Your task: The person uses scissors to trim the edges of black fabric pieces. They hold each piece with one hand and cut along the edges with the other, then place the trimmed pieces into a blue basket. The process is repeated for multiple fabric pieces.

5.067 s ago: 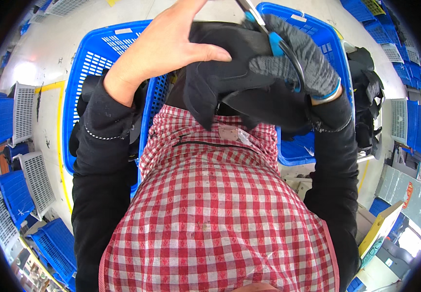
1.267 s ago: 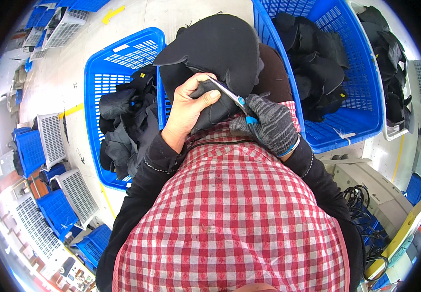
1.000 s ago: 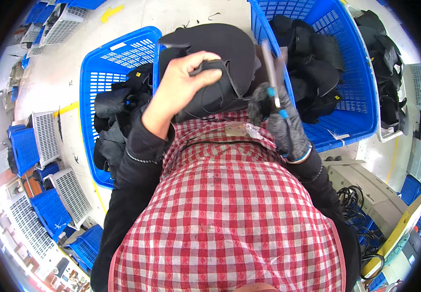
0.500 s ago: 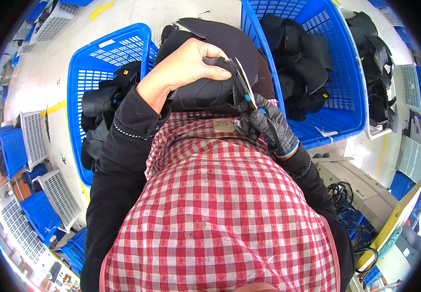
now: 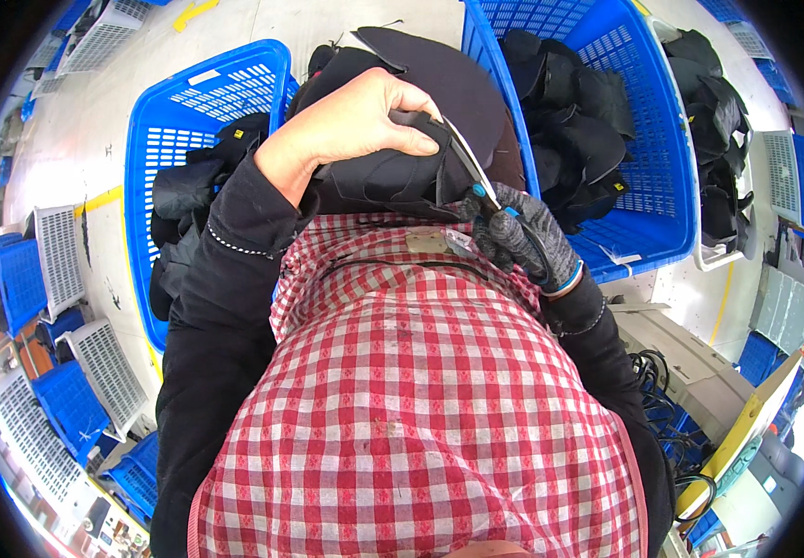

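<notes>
Bare, my left hand (image 5: 357, 123) pinches the top edge of a black stitched fabric piece (image 5: 392, 177) over my lap, thumb toward me. A dark grey knit glove covers my right hand (image 5: 530, 244), which is closed around a pair of scissors (image 5: 472, 167). Their pale blades point up and to the left, with the tips at the fabric's edge close to my left fingertips. Blue parts show near the scissors' pivot. Whether the blades are apart is hard to make out. A larger rounded black piece (image 5: 453, 79) lies beyond my left hand.
To the left stands a blue plastic basket (image 5: 141, 153) with black pieces in it. On the right, a larger blue basket (image 5: 676, 167) holds more. A white crate (image 5: 720, 256) with black pieces adjoins it. Dark cables (image 5: 667, 409) hang at the lower right.
The scissors and my right hand have shifted slightly down and to the right. My left hand keeps its pinch on the fabric, nearly in place.
</notes>
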Demonstrator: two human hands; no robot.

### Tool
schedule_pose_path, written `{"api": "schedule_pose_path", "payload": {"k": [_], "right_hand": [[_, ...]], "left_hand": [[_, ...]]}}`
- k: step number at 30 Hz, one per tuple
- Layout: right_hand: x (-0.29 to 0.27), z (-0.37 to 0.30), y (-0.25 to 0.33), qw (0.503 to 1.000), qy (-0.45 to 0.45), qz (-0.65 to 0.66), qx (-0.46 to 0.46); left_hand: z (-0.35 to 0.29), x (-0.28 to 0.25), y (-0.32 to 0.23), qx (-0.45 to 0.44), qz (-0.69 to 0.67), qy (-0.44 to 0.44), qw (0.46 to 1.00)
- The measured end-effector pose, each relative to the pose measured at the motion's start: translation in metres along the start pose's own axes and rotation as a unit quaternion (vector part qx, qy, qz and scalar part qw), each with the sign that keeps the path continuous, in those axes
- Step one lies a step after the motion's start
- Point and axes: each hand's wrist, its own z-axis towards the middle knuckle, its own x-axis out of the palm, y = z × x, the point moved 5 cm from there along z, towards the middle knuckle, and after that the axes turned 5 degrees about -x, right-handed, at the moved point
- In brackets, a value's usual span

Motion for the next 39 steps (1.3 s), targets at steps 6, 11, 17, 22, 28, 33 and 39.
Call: {"api": "schedule_pose_path", "payload": {"k": [6, 11, 17, 22, 28, 33, 39], "right_hand": [[-0.017, -0.003, 0.011, 0.997, 0.015, -0.076, 0.011], [-0.026, 0.004, 0.023, 0.984, 0.067, -0.161, -0.026], [-0.038, 0.01, 0.035, 0.967, 0.095, -0.231, -0.045], [-0.044, 0.009, 0.04, 0.947, 0.064, -0.305, -0.078], [-0.043, 0.013, 0.048, 0.917, 0.04, -0.378, -0.124], [-0.041, 0.012, 0.051, 0.93, 0.046, -0.353, -0.087], [-0.04, 0.012, 0.051, 0.925, 0.056, -0.358, -0.112]], "left_hand": [[0.0, 0.001, -0.002, 0.008, 0.04, 0.027, 0.999], [-0.002, 0.004, 0.004, -0.001, 0.036, 0.037, 0.999], [-0.001, 0.005, 0.001, -0.001, 0.039, 0.042, 0.998], [-0.002, 0.008, 0.002, -0.006, 0.032, 0.041, 0.999], [-0.004, 0.005, 0.003, -0.032, 0.031, 0.049, 0.998], [-0.027, 0.01, -0.022, -0.017, 0.171, -0.124, 0.977], [-0.056, 0.024, -0.026, 0.02, 0.065, -0.284, 0.956]]}}
